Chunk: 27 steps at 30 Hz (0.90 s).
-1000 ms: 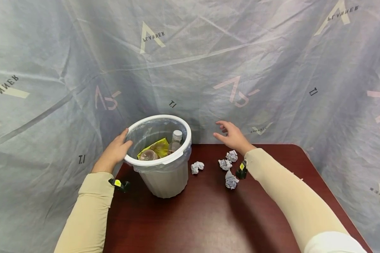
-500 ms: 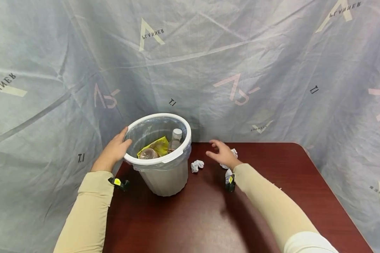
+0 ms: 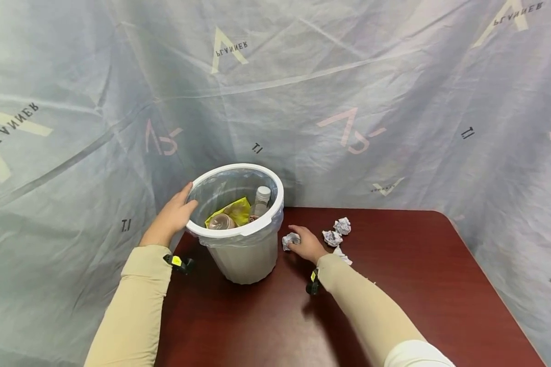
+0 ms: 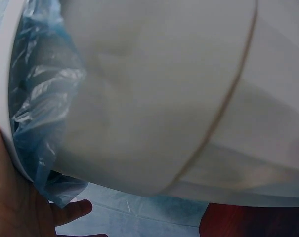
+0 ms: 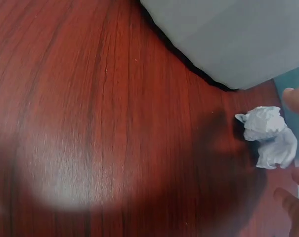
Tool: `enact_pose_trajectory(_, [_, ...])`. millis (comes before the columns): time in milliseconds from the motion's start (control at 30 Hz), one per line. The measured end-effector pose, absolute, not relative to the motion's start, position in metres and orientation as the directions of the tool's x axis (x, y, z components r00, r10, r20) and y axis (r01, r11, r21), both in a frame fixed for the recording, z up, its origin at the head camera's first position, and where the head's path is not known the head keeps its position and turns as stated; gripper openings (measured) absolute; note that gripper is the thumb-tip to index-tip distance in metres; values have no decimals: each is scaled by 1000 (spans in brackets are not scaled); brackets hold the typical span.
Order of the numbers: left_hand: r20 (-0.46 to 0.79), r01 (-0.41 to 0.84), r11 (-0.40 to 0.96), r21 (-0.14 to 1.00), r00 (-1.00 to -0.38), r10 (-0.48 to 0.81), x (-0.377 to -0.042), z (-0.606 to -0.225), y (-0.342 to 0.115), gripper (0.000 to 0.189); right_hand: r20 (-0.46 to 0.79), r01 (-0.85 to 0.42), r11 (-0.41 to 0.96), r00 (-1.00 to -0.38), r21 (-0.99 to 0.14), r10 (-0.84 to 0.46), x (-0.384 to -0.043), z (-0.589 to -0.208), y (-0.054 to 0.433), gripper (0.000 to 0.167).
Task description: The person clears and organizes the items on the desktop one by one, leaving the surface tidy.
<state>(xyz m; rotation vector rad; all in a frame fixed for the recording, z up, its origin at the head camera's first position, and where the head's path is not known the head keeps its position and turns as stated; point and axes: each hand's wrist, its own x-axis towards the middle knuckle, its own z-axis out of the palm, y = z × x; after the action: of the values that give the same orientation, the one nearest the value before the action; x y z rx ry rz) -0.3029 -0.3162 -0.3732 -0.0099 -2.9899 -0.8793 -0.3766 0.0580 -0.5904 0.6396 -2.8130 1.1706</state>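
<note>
A white-rimmed waste bin (image 3: pixel 243 260) with a clear plastic liner stands on the table. My left hand (image 3: pixel 173 214) rests on the left side of its rim, with the thumb over the edge; in the left wrist view some fingers (image 4: pixel 72 211) stick out straight below the liner. Right of the bin, my right hand (image 3: pixel 308 244) reaches down at a crumpled paper ball (image 3: pixel 288 241). Fingers and thumb are spread around that ball in the right wrist view, and a gap shows between it and the thumb (image 5: pixel 287 200).
Several more crumpled paper balls (image 3: pixel 332 238) lie right of the right hand, one partly hidden by the wrist. Inside the bin are a capped bottle (image 3: pixel 259 201), a yellow wrapper (image 3: pixel 239 210) and a clear plastic cup (image 3: pixel 221 221). Grey sheeting (image 3: pixel 275 112) hangs behind the dark red table (image 3: pixel 266 321).
My right hand has come down and left, from above the group of paper balls to the single one beside the bin. My left hand stays at the rim. The head view has shifted slightly.
</note>
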Motion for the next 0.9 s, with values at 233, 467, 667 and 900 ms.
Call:
enact_pose_trajectory(233, [31, 17, 849, 529, -1000, 0, -305, -375, -317, 70, 150, -388, 683, -912, -619, -382, -378, -607, 48, 47])
enact_pose_trajectory(467, [32, 12, 839, 544, -999, -6, -306, -375, -318, 70, 134, -378, 697, -916, -609, -379, -375, -611, 45, 32])
enact_pose_trajectory(667, [39, 17, 846, 533, -999, -5, -307, -375, -316, 70, 142, -364, 697, -924, -618, -356, -372, -608, 52, 33])
enact_pose_trajectory(900, [30, 16, 846, 533, -1000, 0, -305, -373, -316, 70, 163, -342, 686, -935, -642, -314, -379, -592, 68, 34])
